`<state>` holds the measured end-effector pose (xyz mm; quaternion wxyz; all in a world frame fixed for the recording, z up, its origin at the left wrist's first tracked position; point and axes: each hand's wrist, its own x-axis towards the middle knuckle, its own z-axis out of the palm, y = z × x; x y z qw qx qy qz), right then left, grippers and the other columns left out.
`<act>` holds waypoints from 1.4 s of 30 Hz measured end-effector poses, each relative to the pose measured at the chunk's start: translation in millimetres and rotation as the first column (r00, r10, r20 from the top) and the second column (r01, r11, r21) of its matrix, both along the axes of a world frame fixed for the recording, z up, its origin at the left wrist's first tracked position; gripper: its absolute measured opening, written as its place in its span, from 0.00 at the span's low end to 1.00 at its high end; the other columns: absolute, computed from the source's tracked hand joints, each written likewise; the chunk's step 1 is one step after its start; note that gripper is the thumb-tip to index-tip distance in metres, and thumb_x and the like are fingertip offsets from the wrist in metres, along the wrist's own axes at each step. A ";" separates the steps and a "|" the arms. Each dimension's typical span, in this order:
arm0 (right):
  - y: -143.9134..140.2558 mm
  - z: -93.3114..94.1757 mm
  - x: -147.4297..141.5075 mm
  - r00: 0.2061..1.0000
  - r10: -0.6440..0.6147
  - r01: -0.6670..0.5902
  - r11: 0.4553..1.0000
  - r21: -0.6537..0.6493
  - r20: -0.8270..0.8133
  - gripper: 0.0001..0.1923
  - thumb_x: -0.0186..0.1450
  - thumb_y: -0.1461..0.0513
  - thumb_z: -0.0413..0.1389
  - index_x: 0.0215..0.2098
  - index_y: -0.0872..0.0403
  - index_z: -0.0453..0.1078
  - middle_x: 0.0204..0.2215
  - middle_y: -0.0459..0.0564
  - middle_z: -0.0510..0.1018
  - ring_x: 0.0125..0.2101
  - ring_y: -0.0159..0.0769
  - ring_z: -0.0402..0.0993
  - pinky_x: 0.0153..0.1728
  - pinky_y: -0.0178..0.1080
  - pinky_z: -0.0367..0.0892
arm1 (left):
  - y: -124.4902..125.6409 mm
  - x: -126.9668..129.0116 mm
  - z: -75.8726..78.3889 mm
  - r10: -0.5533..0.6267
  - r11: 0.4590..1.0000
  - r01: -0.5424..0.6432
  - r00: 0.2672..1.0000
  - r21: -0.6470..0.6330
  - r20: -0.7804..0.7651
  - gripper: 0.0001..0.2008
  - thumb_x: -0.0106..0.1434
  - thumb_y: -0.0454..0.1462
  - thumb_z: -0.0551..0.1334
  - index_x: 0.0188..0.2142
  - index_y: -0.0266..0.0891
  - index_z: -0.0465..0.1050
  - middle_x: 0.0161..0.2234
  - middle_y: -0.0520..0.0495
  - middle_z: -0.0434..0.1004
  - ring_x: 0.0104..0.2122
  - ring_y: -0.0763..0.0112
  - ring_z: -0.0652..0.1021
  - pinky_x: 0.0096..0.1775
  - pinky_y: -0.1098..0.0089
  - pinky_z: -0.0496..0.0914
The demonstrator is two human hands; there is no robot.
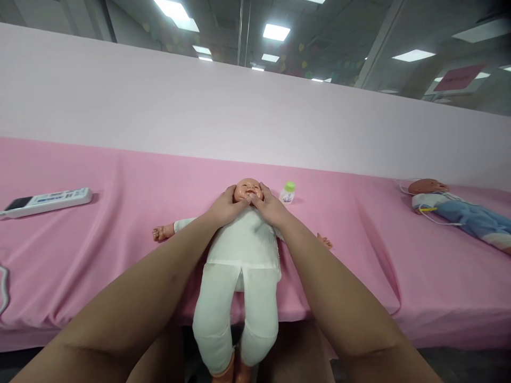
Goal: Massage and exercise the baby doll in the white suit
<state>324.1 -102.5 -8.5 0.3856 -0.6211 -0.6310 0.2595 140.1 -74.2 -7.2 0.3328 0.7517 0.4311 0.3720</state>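
A baby doll point(244, 239) with a white cloth body lies on its back on the pink cloth, its arms spread to both sides and its legs hanging over the front edge. On the left side of its head, my left hand point(226, 207) curves its fingers round the cheek. My right hand point(273, 208) cups the opposite cheek in the same way. Both thumbs meet at the doll's chin, just under the mouth. Right beside my right hand stands a small clear bottle point(287, 194) with a green cap.
A white handheld device point(51, 203) with a dark screen lies at the left. Part of a white cable point(3, 290) shows at the left edge. At the far right lies a second doll point(459, 207) in blue clothes with thin tubing. A white wall point(239, 117) rises behind the pink-covered table point(120, 213).
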 end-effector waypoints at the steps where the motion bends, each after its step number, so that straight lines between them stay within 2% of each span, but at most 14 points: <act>1: 0.3 -0.1 0.1 1.000 -0.001 0.001 1.000 0.002 -0.001 0.45 0.65 0.40 0.51 0.72 0.48 0.40 0.65 0.53 0.61 0.62 0.50 0.60 0.61 0.51 0.55 | 0.4 0.0 -0.4 -0.001 1.000 0.001 1.000 0.002 0.000 0.34 0.58 0.57 0.61 0.59 0.43 0.64 0.55 0.43 0.75 0.52 0.54 0.76 0.50 0.61 0.70; 26: 0.2 0.0 0.1 1.000 -0.007 0.007 1.000 0.003 0.021 0.45 0.65 0.41 0.50 0.72 0.49 0.40 0.65 0.53 0.61 0.63 0.49 0.60 0.62 0.50 0.54 | 0.6 -0.2 -0.6 -0.006 1.000 0.006 1.000 0.017 0.008 0.35 0.58 0.58 0.60 0.59 0.43 0.64 0.54 0.45 0.76 0.51 0.57 0.77 0.50 0.63 0.71; 42: 0.7 0.1 -0.2 0.999 -0.017 0.017 1.000 -0.003 0.026 0.46 0.65 0.39 0.50 0.72 0.48 0.41 0.65 0.53 0.62 0.62 0.51 0.62 0.61 0.51 0.56 | 4.6 0.7 -5.0 -0.031 0.999 0.029 0.999 0.041 0.035 0.33 0.61 0.55 0.59 0.60 0.41 0.63 0.56 0.42 0.73 0.53 0.57 0.76 0.52 0.61 0.69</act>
